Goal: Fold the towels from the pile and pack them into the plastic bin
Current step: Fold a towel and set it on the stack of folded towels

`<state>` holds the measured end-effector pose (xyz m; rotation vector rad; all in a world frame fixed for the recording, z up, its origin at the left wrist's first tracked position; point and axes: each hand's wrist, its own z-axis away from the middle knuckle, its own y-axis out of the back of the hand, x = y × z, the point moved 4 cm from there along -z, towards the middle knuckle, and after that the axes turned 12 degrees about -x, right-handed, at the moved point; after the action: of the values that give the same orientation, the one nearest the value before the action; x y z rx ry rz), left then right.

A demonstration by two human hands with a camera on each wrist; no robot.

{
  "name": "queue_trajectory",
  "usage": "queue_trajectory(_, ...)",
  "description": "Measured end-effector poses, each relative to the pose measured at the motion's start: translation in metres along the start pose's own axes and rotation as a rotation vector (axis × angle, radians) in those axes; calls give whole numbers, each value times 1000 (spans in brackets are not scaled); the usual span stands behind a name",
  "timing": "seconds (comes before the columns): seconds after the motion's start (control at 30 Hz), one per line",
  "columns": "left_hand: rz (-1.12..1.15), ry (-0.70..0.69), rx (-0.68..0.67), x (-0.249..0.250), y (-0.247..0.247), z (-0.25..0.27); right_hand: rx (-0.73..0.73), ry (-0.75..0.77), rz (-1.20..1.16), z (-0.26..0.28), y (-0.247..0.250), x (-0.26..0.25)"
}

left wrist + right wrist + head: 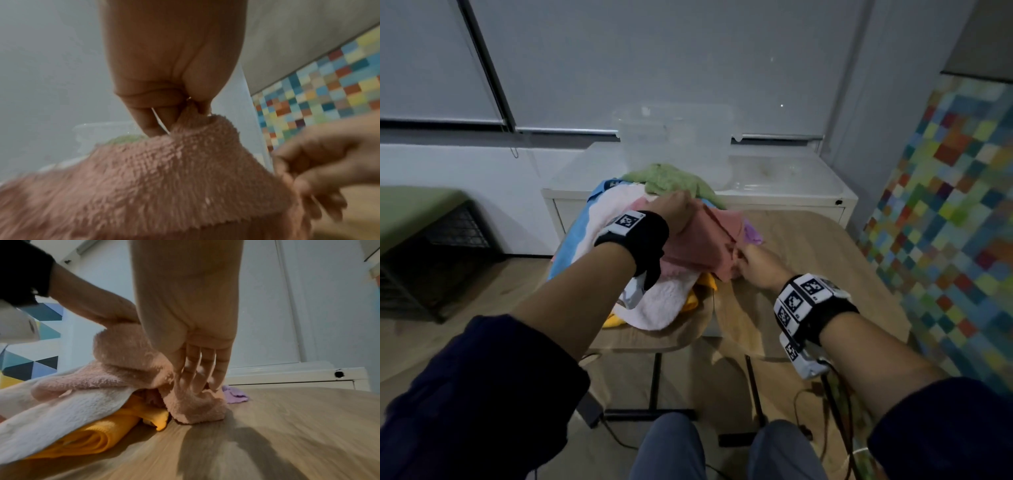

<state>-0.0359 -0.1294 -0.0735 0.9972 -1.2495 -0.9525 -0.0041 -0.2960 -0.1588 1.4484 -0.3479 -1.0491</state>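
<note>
We see both hands on a salmon-pink towel (702,240) at the top of the pile (654,294) on the wooden desk (825,274). The left hand (676,212) has its grip pinched on the towel's far edge, thumb against curled fingers (156,116) in the left wrist view. The right hand (756,265) takes the near corner; its fingers (197,369) reach down into the cloth, grasping it, as far as we can tell. Beneath lie a white towel (661,305), a yellow towel (98,434), a light-blue towel (575,236), a green towel (671,180) and a lilac cloth (751,234). The clear plastic bin (674,137) stands on a white cabinet (774,192) behind the pile. Black-and-white square markers sit on both wristbands; we can read no lettering.
</note>
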Motion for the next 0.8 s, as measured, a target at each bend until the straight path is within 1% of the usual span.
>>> queue_trajectory(0.07, 91, -61, 35, 19, 16, 4, 71, -18, -23, 5, 8, 4)
queue_trajectory(0.13, 167, -91, 112, 38, 30, 7, 81, -46, -46, 13, 13, 10)
queue_trajectory(0.23, 364, -126, 179, 58, 40, 2, -3, -65, 6, 27, 16, 15)
queue_trajectory(0.3, 470, -194, 242, 70, 44, -1, -57, -41, 34, 36, 18, 13)
queue_trajectory(0.37, 585, -254, 315, 79, 50, 1, -67, -37, 9, 44, 22, 12)
queue_trajectory(0.47, 746, -343, 421, 91, 61, 9, -31, -17, -140, 57, 32, 12)
queue_trajectory(0.6, 815, -419, 535, 106, 69, 19, -8, -11, -331, 67, 39, 23)
queue_trajectory(0.7, 868, -457, 555, 111, 71, 19, 15, -82, -488, 75, 46, 27)
queue_trajectory(0.77, 882, -472, 538, 112, 68, 16, 59, -114, -700, 82, 52, 28)
queue_trajectory(0.8, 889, -486, 526, 114, 66, 16, 105, -117, -809, 85, 55, 29)
